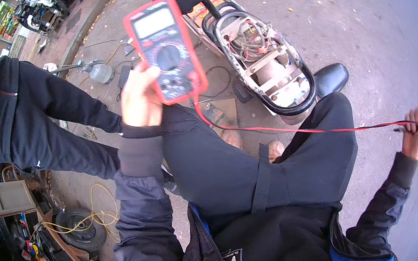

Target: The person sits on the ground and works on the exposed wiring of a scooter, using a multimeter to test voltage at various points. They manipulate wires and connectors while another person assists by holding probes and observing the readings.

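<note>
My left hand [139, 99] is raised in front of me, forearm coming up from the lower edge in a dark sleeve with a ribbed cuff, wrist bent slightly back. The fingers are curled closed around the lower left edge of a red digital multimeter [166, 48], thumb lying over its front rim just beside the round black dial. The meter stands nearly upright, tilted a little to the left, its grey screen above my hand and facing me.

A red test lead [296, 130] leaves the bottom of the meter just below my left hand, drops across my dark trouser leg and runs out to my right. My right hand [416, 131] is stretched far out to the side, well apart from the left, elbow bent and palm turned toward me. Its fingers are closed over the far end of that lead together with a thin black probe [403, 128] lying across them.

Beyond the meter, ahead of my left hand, stands an electric scooter [264, 61] with its seat off and its frame and wiring exposed. To the left of my left arm another person's dark-trousered legs [43, 118] are near.
</note>
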A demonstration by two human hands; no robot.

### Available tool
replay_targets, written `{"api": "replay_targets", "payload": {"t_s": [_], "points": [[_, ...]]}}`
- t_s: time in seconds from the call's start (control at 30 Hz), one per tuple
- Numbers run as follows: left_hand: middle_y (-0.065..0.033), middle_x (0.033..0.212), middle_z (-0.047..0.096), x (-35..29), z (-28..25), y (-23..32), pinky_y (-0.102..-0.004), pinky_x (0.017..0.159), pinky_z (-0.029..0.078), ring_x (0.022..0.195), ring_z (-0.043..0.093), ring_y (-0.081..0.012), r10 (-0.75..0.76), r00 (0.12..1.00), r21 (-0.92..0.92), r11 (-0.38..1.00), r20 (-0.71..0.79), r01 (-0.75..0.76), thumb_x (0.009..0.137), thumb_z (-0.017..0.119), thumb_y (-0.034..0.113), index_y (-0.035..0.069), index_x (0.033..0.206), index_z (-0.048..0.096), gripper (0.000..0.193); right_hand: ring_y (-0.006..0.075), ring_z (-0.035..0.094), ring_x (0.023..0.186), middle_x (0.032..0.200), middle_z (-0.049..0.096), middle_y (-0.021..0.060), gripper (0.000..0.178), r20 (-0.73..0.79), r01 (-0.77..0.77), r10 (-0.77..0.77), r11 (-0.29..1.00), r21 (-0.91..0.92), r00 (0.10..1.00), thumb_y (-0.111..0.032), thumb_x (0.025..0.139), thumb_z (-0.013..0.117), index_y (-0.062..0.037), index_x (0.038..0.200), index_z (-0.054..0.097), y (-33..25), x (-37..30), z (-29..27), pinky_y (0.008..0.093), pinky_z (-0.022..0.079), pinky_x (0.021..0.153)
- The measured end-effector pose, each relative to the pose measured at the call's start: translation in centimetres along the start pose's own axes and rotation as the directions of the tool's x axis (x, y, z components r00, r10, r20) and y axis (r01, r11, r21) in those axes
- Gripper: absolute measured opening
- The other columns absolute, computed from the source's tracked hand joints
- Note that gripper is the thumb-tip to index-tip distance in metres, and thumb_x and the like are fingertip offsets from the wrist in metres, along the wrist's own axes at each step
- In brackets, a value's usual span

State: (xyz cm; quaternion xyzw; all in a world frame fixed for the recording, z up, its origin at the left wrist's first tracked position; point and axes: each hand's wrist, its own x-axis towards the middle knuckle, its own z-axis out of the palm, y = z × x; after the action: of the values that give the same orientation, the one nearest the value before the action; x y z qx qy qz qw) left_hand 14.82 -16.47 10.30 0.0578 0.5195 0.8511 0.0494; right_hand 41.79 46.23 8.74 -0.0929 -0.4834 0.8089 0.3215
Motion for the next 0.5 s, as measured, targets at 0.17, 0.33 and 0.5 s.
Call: {"api": "replay_targets", "payload": {"t_s": [0.17, 0.33, 0.5], "points": [[-0.0143, 0.125, 0.071, -1.7, 5.1, -4.9, -0.0371, 0.100, 0.058, 0.111, 0.071, -0.0214, -0.229, 0.967, 0.001, 0.973, 0.113, 0.230, 0.096, 0.066, 0.005, -0.008, 0.136, 0.059, 0.044, 0.0107, 0.039, 0.070, 0.093, 0.050, 0.0042, 0.045, 0.223, 0.010, -0.019, 0.999, 0.042, 0.975, -0.034, 0.114, 0.049, 0.0068, 0.123, 0.066, 1.8, -0.5, 12.2, 0.0266, 0.035, 0.062], [-0.0171, 0.130, 0.070, -1.5, 7.7, -8.4, -0.0354, 0.101, 0.057, 0.113, 0.071, -0.0218, -0.373, 0.895, 0.069, 0.928, 0.244, 0.367, 0.097, 0.065, 0.006, -0.011, 0.142, 0.056, 0.049, 0.0217, 0.047, 0.077, 0.092, 0.052, 0.0086, 0.069, 0.235, 0.220, -0.176, 0.960, -0.174, 0.956, -0.054, 0.114, 0.030, 0.0021, 0.103, 0.069, 4.4, -3.7, 20.0, 0.0417, 0.043, 0.079], [-0.0168, 0.129, 0.071, 1.2, 9.4, -11.2, -0.0324, 0.099, 0.057, 0.113, 0.071, -0.0200, -0.472, 0.807, 0.130, 0.880, 0.356, 0.457, 0.099, 0.063, 0.007, -0.011, 0.144, 0.056, 0.048, 0.0104, 0.042, 0.048, 0.078, 0.043, 0.0046, 0.075, 0.394, 0.187, -0.069, 0.944, -0.270, 0.917, -0.056, 0.115, 0.025, 0.0018, 0.095, 0.067, 6.7, -5.3, 21.9, 0.0266, 0.040, 0.044]]}}
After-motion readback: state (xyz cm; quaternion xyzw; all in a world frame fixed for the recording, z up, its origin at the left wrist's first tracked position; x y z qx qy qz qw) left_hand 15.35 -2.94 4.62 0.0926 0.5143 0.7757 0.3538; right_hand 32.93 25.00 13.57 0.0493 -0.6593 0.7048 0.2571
